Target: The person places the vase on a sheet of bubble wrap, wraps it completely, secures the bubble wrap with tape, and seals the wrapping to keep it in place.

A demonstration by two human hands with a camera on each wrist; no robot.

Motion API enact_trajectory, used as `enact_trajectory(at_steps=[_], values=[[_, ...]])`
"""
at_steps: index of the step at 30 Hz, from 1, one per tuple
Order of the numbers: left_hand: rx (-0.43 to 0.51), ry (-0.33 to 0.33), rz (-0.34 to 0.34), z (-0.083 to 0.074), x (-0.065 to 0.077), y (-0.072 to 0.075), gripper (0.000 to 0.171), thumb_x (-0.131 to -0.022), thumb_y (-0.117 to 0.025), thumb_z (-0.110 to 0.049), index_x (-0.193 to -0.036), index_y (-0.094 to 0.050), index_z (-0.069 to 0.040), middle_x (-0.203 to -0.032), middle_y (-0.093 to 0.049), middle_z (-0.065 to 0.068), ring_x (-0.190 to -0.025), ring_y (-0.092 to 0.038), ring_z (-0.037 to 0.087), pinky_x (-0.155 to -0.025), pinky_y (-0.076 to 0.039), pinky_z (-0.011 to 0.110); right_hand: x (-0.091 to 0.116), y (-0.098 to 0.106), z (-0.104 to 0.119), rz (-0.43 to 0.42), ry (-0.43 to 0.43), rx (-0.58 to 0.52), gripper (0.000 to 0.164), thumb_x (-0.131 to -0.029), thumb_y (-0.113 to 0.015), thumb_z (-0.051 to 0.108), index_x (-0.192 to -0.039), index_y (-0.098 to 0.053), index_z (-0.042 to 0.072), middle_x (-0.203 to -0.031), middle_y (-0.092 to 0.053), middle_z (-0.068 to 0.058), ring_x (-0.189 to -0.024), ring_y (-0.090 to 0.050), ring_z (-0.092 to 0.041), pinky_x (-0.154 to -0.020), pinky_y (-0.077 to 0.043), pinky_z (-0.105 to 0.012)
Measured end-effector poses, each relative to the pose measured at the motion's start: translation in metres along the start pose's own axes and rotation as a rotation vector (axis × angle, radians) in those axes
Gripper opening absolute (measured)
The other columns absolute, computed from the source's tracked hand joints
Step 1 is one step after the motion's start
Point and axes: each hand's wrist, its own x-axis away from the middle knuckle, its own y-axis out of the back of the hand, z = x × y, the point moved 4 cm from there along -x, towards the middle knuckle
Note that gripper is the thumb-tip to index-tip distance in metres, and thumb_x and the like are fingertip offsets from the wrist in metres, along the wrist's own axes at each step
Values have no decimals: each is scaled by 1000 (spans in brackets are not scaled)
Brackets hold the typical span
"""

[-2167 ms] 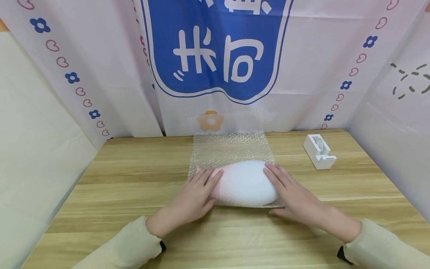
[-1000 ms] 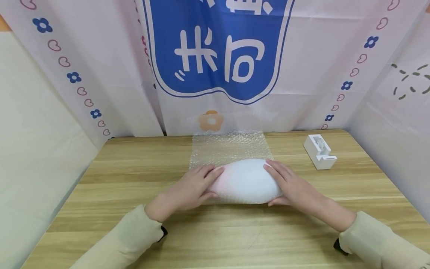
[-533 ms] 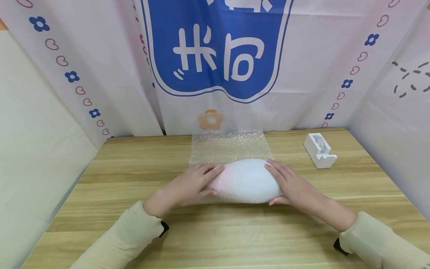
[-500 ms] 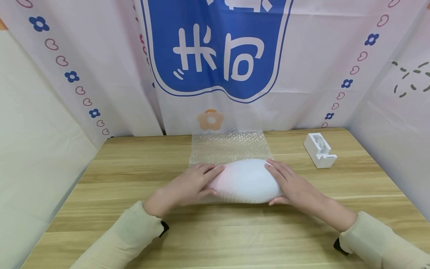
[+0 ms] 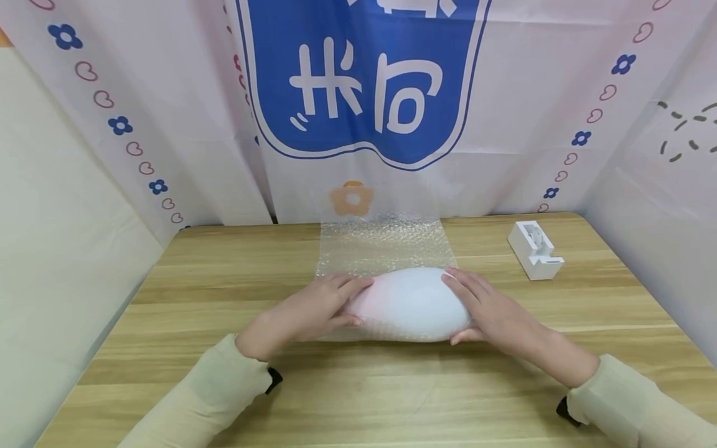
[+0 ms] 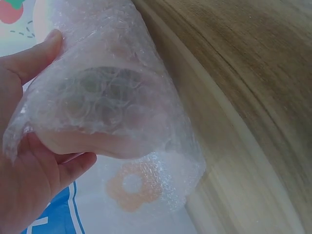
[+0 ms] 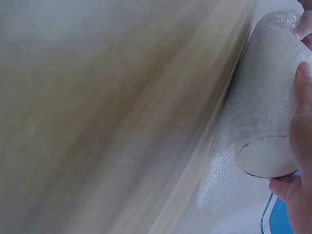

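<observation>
A white vase (image 5: pixel 422 298) shading to pink at its left end lies on its side across the bubble wrap (image 5: pixel 389 246). The wrap's near edge comes up round the vase's front. My left hand (image 5: pixel 316 305) grips the pink end, fingers over the top and thumb in front. In the left wrist view, film covers the vase's mouth (image 6: pixel 97 97). My right hand (image 5: pixel 495 314) holds the white end the same way. The right wrist view shows the round base (image 7: pixel 265 157) bare at the end of the wrapped body.
A white tape dispenser (image 5: pixel 536 252) stands at the back right of the wooden table (image 5: pixel 224 267). The wrap's far end reaches up against the printed curtain (image 5: pixel 493 124) behind the table. Pale walls (image 5: pixel 61 205) close in both sides.
Since the earliest frame, the wrap's near edge has come up over the vase's front, and the vase has turned slightly. Both hands keep their grip; over the last half second they barely move.
</observation>
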Motion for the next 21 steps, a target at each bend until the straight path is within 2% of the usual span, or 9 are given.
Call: enact_trajectory(at_steps=[6, 12, 17, 21], values=[[10, -15, -7, 0, 1, 0, 71, -97, -70, -38, -154, -42, -5, -144, -55, 16, -135, -49, 38, -113, -38, 54, -2, 2, 2, 32, -67, -24, 102, -81, -80, 57, -152, -36, -2, -151, -43, -27, -129, -50, -45, -99, -48, -62], [32, -35, -23, 1, 3, -2, 70, -98, -69, -38, -154, -42, -5, -145, -54, 18, -136, -48, 38, -113, -37, 54, -11, 8, 9, 71, -118, 19, 102, -72, -85, 43, -149, -38, -4, -150, -44, -28, -130, -51, -46, -99, -49, -61], [33, -40, -32, 3, 4, -3, 69, -99, -68, -38, -154, -43, -4, -145, -54, 18, -135, -49, 37, -113, -39, 53, -20, 13, 20, 120, -90, 105, 102, -73, -82, 41, -149, -37, -9, -154, -40, -29, -137, -44, -45, -110, -40, -59], [44, -16, -11, 4, 4, -2, 68, -99, -68, -37, -154, -43, -4, -145, -53, 18, -136, -49, 37, -112, -40, 53, -25, 7, 24, 135, -2, 158, 111, -72, -85, 51, -154, -33, -3, -158, -33, -28, -138, -41, -49, -111, -38, -60]])
